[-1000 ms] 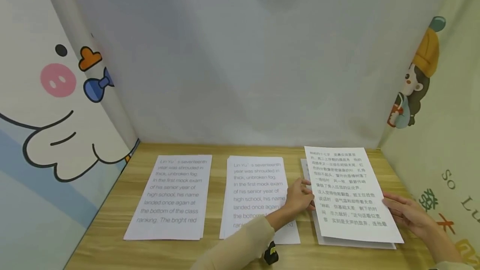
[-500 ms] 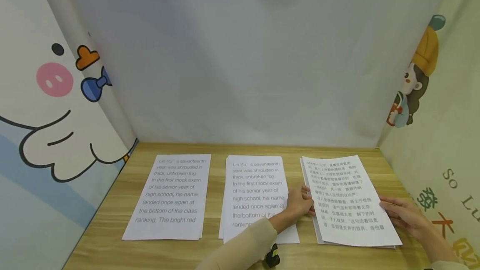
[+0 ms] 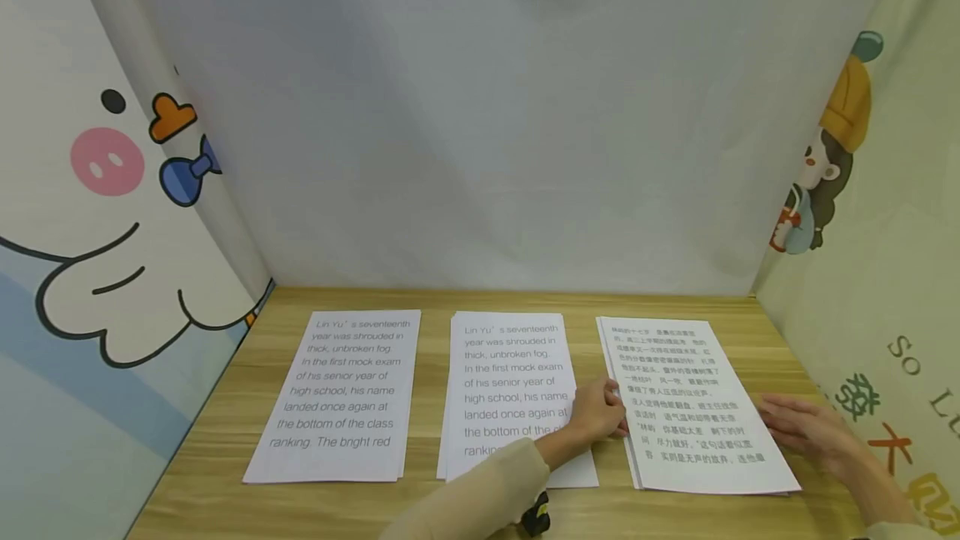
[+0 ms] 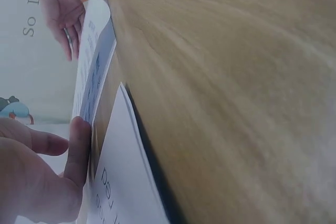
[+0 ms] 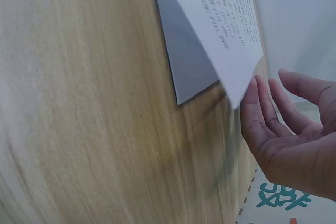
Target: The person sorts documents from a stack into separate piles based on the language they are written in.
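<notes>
3 ppr stacks on wood tbl, white wall; L hand, R hand unclenched.

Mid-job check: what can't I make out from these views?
Head: the end of the middle English page's bottom line, hidden by the left arm.
Right wrist: the Chinese page's characters, too small and blurred to read.
Right wrist: most of the paper beneath, covered by that page.
Left wrist: part of the left hand, cut off by the left edge.
</notes>
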Available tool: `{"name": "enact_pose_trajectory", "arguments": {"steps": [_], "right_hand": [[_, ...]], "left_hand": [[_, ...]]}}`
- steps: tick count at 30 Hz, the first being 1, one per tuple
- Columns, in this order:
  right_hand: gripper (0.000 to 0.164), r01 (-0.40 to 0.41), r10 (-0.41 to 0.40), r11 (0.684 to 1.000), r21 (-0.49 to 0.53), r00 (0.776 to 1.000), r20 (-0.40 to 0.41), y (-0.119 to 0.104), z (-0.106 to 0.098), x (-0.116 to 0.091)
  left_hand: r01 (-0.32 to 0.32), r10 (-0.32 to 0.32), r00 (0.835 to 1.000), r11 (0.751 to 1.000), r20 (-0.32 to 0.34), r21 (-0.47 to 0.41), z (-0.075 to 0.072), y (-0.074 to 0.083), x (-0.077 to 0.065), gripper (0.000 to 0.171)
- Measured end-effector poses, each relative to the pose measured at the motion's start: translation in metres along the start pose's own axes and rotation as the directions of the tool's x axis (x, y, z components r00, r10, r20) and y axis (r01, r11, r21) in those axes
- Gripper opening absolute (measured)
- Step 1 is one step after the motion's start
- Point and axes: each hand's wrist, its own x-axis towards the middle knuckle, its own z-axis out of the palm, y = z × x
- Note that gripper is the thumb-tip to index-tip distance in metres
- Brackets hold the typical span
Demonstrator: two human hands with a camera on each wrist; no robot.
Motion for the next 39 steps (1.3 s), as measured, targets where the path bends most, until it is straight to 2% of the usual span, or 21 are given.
{"name": "enact_pose_trajectory", "arguments": {"steps": [5, 12, 19, 23, 26, 30, 33, 35, 37, 39], "right_hand": [[0.028, 0.027, -0.031, 0.997, 0.068, 0.998, 0.059, -0.001, -0.004, -0.003], [0.024, 0.033, -0.034, 0.999, 0.016, 0.999, 0.023, -0.003, 0.001, -0.005], [0.057, 0.029, -0.030, 0.995, -0.095, 0.999, -0.010, -0.012, 0.016, -0.001], [0.064, 0.046, -0.047, 0.991, -0.127, 0.999, -0.009, -0.018, 0.024, -0.001], [0.062, 0.068, -0.064, 0.990, -0.127, 0.997, 0.031, -0.022, 0.030, 0.001], [0.050, 0.105, -0.095, 0.989, -0.101, 0.990, 0.104, -0.026, 0.038, 0.006], [0.033, 0.135, -0.127, 0.990, -0.052, 0.983, 0.133, -0.029, 0.046, 0.008], [0.028, 0.150, -0.144, 0.988, -0.034, 0.980, 0.137, -0.030, 0.053, 0.010], [0.029, 0.154, -0.148, 0.988, -0.033, 0.980, 0.136, -0.031, 0.059, 0.012], [0.037, 0.145, -0.137, 0.988, -0.056, 0.983, 0.126, -0.031, 0.065, 0.015]], "left_hand": [[-0.032, 0.032, 0.999, 0.998, 0.007, 0.044, -0.007, 0.001, -0.001, 0.038], [-0.011, 0.003, 0.998, 0.992, 0.063, 0.125, -0.017, 0.004, -0.004, 0.037], [0.003, -0.017, 0.994, 0.992, 0.108, 0.129, -0.029, 0.008, -0.005, 0.035], [-0.019, 0.000, 0.992, 0.989, 0.128, 0.145, -0.046, 0.017, -0.004, 0.033], [-0.043, 0.026, 0.991, 0.990, 0.128, 0.135, -0.061, 0.022, -0.003, 0.032], [-0.054, 0.042, 0.994, 0.991, 0.101, 0.120, -0.083, 0.023, -0.005, 0.028], [-0.029, 0.021, 0.997, 0.992, 0.070, 0.122, -0.099, 0.019, -0.009, 0.026], [-0.010, 0.004, 0.999, 0.992, 0.044, 0.126, -0.109, 0.015, -0.012, 0.024], [0.012, -0.015, 1.000, 0.993, 0.018, 0.118, -0.118, 0.010, -0.014, 0.024], [0.027, -0.027, 1.000, 0.994, 0.000, 0.108, -0.128, 0.005, -0.017, 0.024]]}}
